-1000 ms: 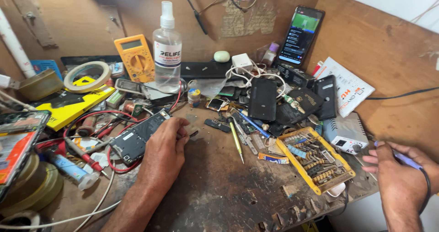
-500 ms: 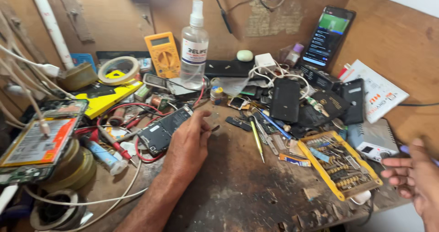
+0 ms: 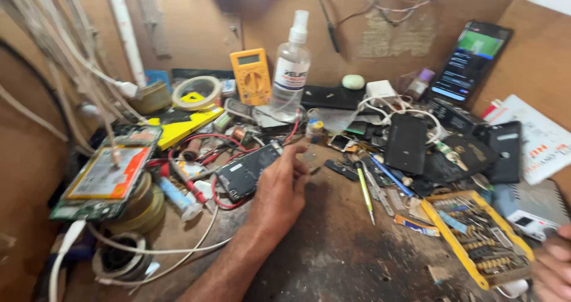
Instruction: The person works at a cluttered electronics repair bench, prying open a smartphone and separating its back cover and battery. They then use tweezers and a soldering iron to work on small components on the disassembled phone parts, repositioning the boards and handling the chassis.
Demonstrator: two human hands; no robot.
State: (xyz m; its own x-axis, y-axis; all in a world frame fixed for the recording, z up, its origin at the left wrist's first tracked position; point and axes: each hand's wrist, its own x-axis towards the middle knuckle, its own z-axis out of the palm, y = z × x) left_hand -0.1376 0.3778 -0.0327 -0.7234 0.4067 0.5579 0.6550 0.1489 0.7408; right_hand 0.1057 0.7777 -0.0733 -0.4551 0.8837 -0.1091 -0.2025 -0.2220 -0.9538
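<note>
My left hand (image 3: 278, 192) lies on the table (image 3: 357, 260) near the middle of its left half, the fingers curled round the right edge of an opened phone (image 3: 247, 172), which lies face down with its dark insides showing. The thumb and fingertips press its near end, so this grip is closed on the phone, not lifting it, just steadying it flat on the wood. Red leads (image 3: 205, 153) loop over the table just beside its left end, and a small tube (image 3: 172, 196) lies close by.

My right hand (image 3: 553, 269) shows only at the lower right corner of the table, cut by the frame edge; I cannot tell whether its fingers are closed or hold anything. It sits just beside the yellow screwdriver-bit case (image 3: 476, 236), which lies open with its bits in rows.

I judge the step to be holding the phone in place while the other hand fetches a tool (the bit case is the nearest source). The next move calls for a bit that suits the small screws, and a steady left hand so the phone does not slide toward the tangle of leads. A yellow-handled screwdriver (image 3: 364, 195) lies between the phone and the case, within easy reach, near the table's middle.
</note>
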